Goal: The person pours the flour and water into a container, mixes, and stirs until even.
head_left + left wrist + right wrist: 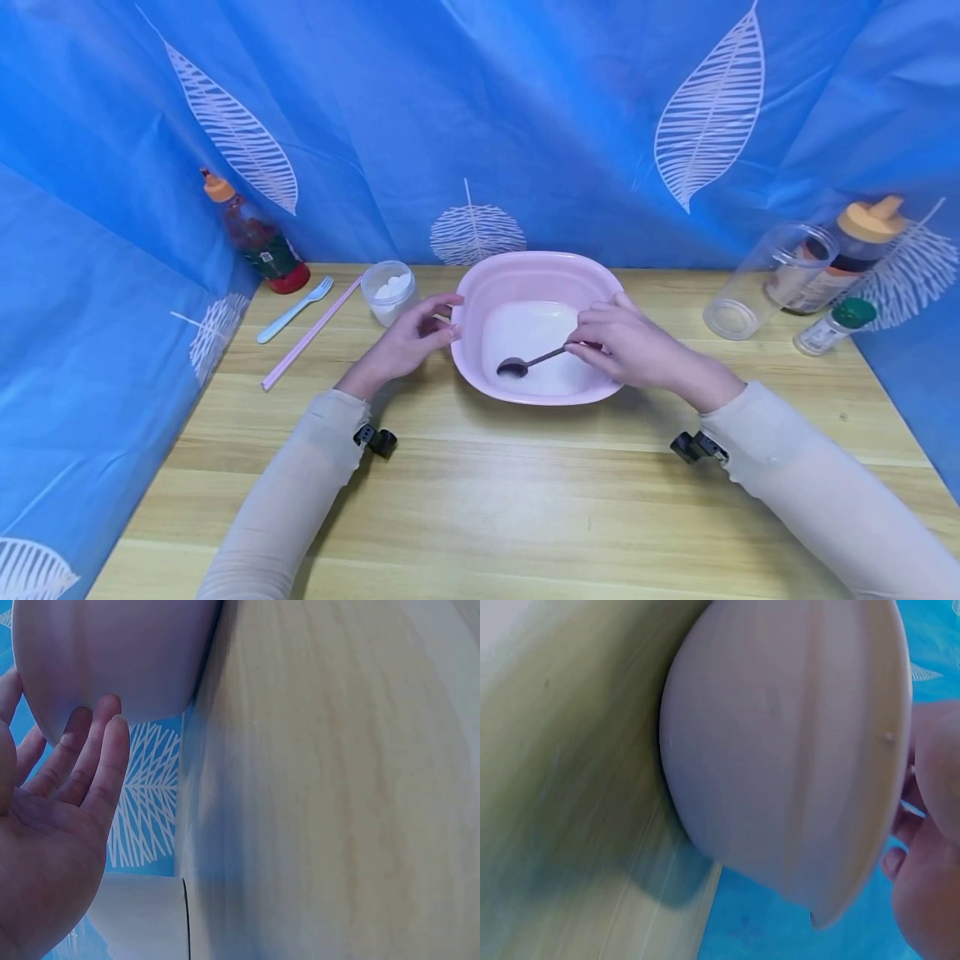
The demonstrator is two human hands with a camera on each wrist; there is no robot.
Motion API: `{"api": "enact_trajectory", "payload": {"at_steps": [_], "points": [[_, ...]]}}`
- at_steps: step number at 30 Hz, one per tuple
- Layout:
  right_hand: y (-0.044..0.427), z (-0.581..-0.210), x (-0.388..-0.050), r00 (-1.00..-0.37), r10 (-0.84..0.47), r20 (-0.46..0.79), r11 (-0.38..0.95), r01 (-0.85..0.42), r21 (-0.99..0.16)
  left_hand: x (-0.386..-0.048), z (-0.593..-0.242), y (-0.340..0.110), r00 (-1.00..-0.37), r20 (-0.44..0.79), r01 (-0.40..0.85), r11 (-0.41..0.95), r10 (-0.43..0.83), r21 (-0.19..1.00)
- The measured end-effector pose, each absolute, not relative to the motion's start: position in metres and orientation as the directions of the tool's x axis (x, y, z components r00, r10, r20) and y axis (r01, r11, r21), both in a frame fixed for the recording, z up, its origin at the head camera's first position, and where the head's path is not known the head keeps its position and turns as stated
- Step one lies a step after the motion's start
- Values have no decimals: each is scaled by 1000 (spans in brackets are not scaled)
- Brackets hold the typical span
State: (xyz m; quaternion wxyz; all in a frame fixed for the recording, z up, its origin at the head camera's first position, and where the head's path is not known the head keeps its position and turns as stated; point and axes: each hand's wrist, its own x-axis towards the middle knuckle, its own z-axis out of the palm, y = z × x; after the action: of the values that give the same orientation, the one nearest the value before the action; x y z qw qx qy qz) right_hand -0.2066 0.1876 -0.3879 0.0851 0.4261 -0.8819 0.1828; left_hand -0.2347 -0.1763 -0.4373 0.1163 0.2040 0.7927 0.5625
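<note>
In the head view a pink basin (543, 262) stands on the table. Its inside bottom looks whitish; I cannot tell whether that is liquid. My right hand (622, 342) pinches the handle of a dark metal spoon (513, 367) over the basin's right side, the spoon's bowl low inside towards the left front. At the left rim, my left hand (408, 342) touches the basin with loosely extended fingers. From the left wrist, those fingers (112, 761) lie along the basin's outer wall (142, 652). The right wrist view shows mostly the basin's outside (765, 742), the spoon being hidden.
A clear jar of white lumps (390, 296) stands by the left hand. Farther left are a pink straw (311, 335), a blue fork (295, 311) and a red sauce bottle (262, 242). At right stand a clear cup (757, 283), a dark sauce bottle (840, 258) and a green-capped shaker (832, 327).
</note>
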Motion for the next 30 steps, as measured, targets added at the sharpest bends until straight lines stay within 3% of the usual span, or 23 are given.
{"api": "enact_trajectory", "payload": {"at_steps": [12,17,23,30], "points": [[180,-385,-214,-800,-530,281,773,-592,-227,-235,-440,-175,-893,51,193,278,448,941],[192,-379,-214,-845,-461,271,831,-518,-201,-236,-439,-176,-893,41,187,285,449,940],[213,-374,-210,-846,-452,284,842,-509,-177,-237,-439,-176,-891,33,183,293,452,938],[224,-369,-202,-789,-570,230,761,-612,-216,-236,-439,-177,-892,39,185,287,449,940]]}}
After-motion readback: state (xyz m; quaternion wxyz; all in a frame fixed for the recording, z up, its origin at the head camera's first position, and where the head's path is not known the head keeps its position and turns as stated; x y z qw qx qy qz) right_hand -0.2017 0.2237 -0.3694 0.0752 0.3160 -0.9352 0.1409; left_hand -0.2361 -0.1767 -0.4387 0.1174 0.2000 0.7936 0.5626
